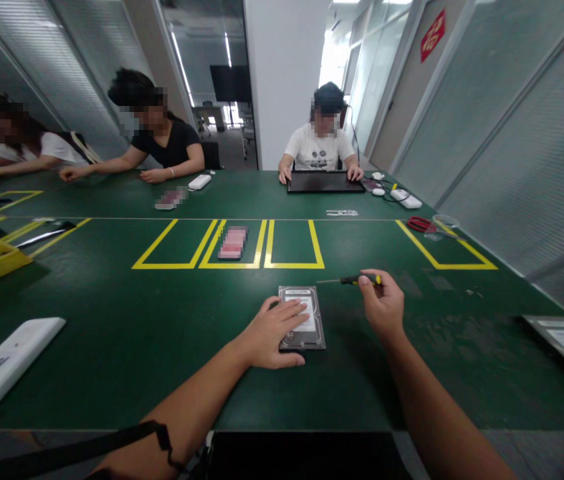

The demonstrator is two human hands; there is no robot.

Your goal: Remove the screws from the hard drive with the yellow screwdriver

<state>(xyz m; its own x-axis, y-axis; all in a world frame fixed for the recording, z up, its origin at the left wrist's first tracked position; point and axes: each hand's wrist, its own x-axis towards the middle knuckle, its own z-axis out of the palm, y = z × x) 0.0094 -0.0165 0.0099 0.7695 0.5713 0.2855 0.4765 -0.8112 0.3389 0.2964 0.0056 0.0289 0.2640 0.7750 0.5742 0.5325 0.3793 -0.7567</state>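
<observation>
Far out to the left of my left hand (273, 333), a white device (9, 360) lies on the green tabletop (152, 320). My left hand rests flat, fingers spread, on the hard drive (316, 333), which lies under it and shows past its fingertips. Just right of the drive, my right hand (385, 305) pinches the screwdriver (351, 281) by its handle, the shaft pointing left beyond the drive's far edge.

green table (112, 333), yellow tape outlines (292, 265), black-and-yellow screwdriver (359, 281).

Bare left hand (273, 333), bare right hand (385, 308), black strap (112, 443).
</observation>
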